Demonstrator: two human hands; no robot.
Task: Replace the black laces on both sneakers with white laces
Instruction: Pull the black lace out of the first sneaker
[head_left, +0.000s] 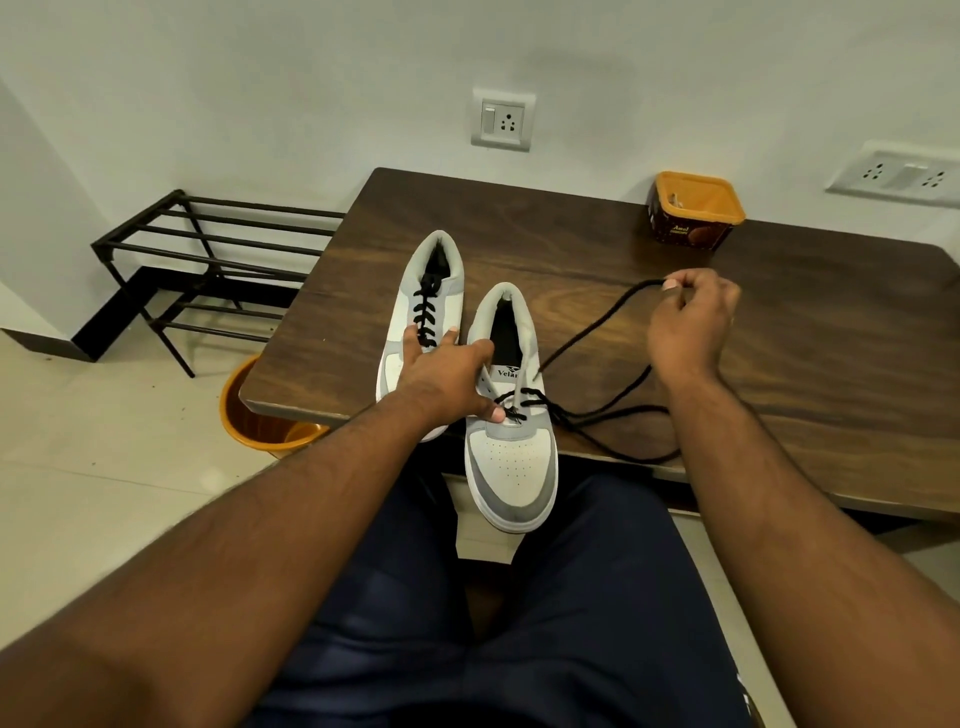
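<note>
Two white and grey sneakers lie on a dark wooden table (779, 322). The left sneaker (431, 280) is fully laced in black. The right sneaker (511, 457) overhangs the table's front edge, and its black lace (587, 338) is threaded only through the lowest eyelets. My left hand (447, 374) rests across both sneakers, thumb pressed on the right sneaker beside the lower eyelets. My right hand (685, 322) is raised to the right of that sneaker, pinching a loop of the loose black lace between thumb and fingers. More of the lace trails over the table's front edge. No white laces are visible.
An orange-rimmed brown tub (693, 215) stands at the back of the table near the wall. A black metal shoe rack (208, 270) is on the floor to the left. An orange bucket (260, 415) sits under the table's left corner. My dark blue-clad legs are below.
</note>
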